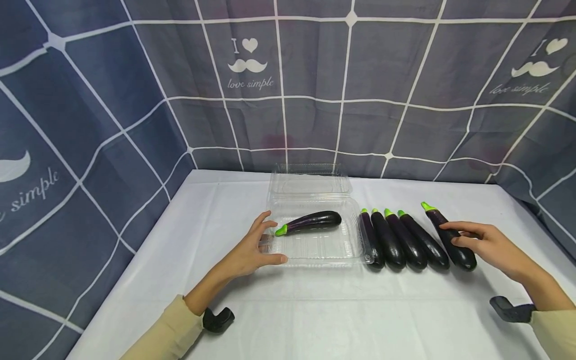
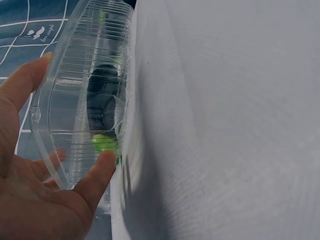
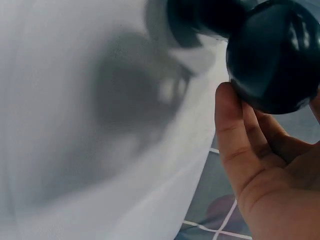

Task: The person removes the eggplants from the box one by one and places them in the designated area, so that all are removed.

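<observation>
A clear plastic clamshell container (image 1: 315, 252) lies with its lid folded back, one eggplant (image 1: 315, 221) lying across its base, green stem to the left. My left hand (image 1: 252, 250) holds the container's left end, fingers spread along the side and thumb at the front corner. In the left wrist view, the thumb and fingers straddle the container wall (image 2: 60, 115). On the right, my right hand (image 1: 486, 242) grips another eggplant (image 1: 450, 240) between thumb and fingers, near its thick end. In the right wrist view, that eggplant's rounded end (image 3: 275, 60) sits against the fingers (image 3: 232, 125).
Several more eggplants (image 1: 407, 245) lie side by side between the container and my right hand, stems pointing away. The nearest one touches or underlies the container's right rim. White cloth (image 1: 324, 310) covers the table. A grey patterned curtain (image 1: 310, 125) stands behind and at both sides.
</observation>
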{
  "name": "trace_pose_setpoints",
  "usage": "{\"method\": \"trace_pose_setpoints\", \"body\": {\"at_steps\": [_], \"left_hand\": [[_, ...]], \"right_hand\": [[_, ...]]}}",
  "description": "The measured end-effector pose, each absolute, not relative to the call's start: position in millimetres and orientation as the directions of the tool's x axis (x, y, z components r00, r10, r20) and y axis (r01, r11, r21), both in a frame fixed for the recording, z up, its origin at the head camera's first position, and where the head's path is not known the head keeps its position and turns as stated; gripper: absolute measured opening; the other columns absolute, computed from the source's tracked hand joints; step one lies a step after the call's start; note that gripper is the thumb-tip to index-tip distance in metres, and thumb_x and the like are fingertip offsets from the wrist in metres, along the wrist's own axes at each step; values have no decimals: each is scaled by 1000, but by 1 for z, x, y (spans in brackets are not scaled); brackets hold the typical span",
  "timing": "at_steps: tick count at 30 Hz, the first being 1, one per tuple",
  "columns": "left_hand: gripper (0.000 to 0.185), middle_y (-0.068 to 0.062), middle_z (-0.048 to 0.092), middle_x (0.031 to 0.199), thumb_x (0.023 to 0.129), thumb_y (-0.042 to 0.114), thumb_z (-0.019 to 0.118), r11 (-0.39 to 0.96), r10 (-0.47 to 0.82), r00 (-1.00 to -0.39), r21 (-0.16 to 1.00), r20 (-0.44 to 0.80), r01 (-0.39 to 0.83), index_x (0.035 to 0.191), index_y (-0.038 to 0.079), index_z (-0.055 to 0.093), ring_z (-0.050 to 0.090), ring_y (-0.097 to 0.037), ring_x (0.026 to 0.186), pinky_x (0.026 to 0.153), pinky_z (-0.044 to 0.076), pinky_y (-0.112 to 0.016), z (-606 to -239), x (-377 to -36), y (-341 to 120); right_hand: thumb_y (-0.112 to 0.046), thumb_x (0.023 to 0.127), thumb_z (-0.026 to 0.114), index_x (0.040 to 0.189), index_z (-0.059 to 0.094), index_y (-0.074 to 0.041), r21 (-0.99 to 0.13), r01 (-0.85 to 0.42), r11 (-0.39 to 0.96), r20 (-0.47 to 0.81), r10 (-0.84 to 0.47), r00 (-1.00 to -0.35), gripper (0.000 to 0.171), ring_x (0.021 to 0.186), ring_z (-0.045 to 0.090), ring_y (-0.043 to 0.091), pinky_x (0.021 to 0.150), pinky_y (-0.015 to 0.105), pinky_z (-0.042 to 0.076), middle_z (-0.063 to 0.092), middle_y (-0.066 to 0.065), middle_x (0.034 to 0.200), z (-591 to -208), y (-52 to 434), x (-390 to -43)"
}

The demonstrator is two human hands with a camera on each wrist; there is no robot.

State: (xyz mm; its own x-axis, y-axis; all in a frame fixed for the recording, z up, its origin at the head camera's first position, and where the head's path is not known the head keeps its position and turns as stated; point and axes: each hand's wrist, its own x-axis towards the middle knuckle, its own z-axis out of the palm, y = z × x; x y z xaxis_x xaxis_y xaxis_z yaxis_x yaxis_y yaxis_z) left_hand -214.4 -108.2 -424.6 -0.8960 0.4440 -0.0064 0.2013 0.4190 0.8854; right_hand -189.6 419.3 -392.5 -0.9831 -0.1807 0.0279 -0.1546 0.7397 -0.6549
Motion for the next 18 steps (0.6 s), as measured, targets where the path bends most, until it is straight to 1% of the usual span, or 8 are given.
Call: {"method": "trace_pose_setpoints", "body": {"at_steps": [7, 10, 14, 16, 18], "left_hand": [[88, -1, 3, 164, 80, 32, 84, 421, 436, -900, 886, -9, 195, 148, 3, 36, 34, -39, 137, 105, 38, -55, -425, -213, -108], [88, 0, 3, 164, 80, 31, 84, 418, 431, -902, 890, -17, 183, 148, 4, 35, 35, -39, 135, 105, 38, -54, -425, -213, -108], [88, 0, 3, 164, 80, 31, 84, 420, 427, -904, 889, -16, 183, 148, 4, 36, 36, -39, 135, 105, 38, -53, -426, -212, -108], [88, -1, 3, 164, 80, 31, 84, 420, 429, -903, 888, -14, 186, 148, 4, 36, 35, -39, 135, 105, 38, -53, -425, -213, -107], [88, -1, 3, 164, 80, 30, 84, 419, 431, -902, 888, -12, 189, 148, 3, 35, 34, -40, 136, 105, 38, -53, -425, -213, -107]], "right_hand": [[-14, 98, 61, 131, 63, -7, -670, -167, 724, 16, -210, -978, 33, 97, 55, -1, 74, 15, 41, 57, -22, 118, -398, 420, -195], [-12, 98, 61, 130, 63, -6, -667, -173, 725, 11, -222, -975, 33, 94, 55, 1, 74, 16, 41, 61, -15, 116, -399, 420, -197], [-11, 96, 62, 129, 64, -6, -658, -175, 732, 4, -229, -974, 33, 88, 53, 2, 71, 17, 40, 64, -2, 110, -401, 421, -199], [-11, 96, 63, 128, 64, -6, -658, -172, 733, 0, -228, -974, 32, 86, 53, 3, 71, 18, 41, 65, 1, 107, -402, 421, -200], [-9, 95, 63, 127, 64, -4, -659, -178, 731, 2, -235, -972, 32, 86, 54, 3, 71, 18, 41, 65, 2, 108, -403, 422, -201]]}}
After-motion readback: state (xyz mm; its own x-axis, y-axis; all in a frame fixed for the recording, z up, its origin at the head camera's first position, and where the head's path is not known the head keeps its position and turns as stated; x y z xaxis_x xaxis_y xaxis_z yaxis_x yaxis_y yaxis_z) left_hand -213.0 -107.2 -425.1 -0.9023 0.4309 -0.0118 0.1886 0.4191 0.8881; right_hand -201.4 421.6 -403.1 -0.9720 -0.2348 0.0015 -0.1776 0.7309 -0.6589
